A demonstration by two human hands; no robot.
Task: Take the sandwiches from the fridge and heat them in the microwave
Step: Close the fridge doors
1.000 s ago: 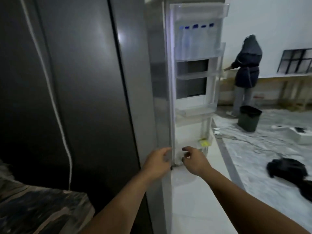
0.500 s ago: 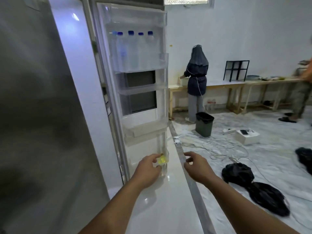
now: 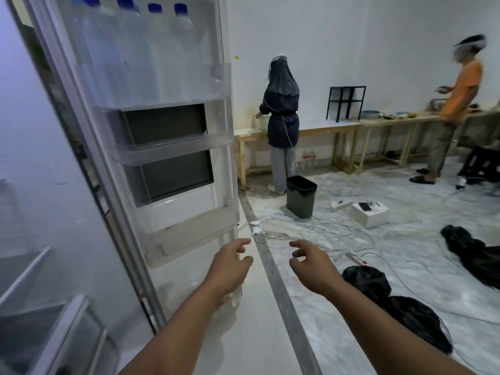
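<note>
The fridge door (image 3: 173, 185) stands swung wide open, its inner side facing me with clear shelves. Several water bottles (image 3: 140, 55) with blue caps stand in the top door shelf. The fridge interior (image 3: 40, 239) shows at the left, with a shelf and a clear drawer (image 3: 67, 328) low down. No sandwiches or microwave are visible. My left hand (image 3: 230, 266) hovers just off the door's lower edge, fingers loosely curled, holding nothing. My right hand (image 3: 311, 263) hangs in the air to the right, fingers relaxed and empty.
A dark bin (image 3: 301, 197) stands on the floor beyond the door. Cables, a white box (image 3: 369, 212) and black bags (image 3: 389, 301) lie on the covered floor. Two people stand at wooden tables (image 3: 338, 128) along the far wall.
The fridge door has swung from nearly edge-on to wide open. My left hand has come off the door's edge. The view has turned right, and the fridge interior now shows.
</note>
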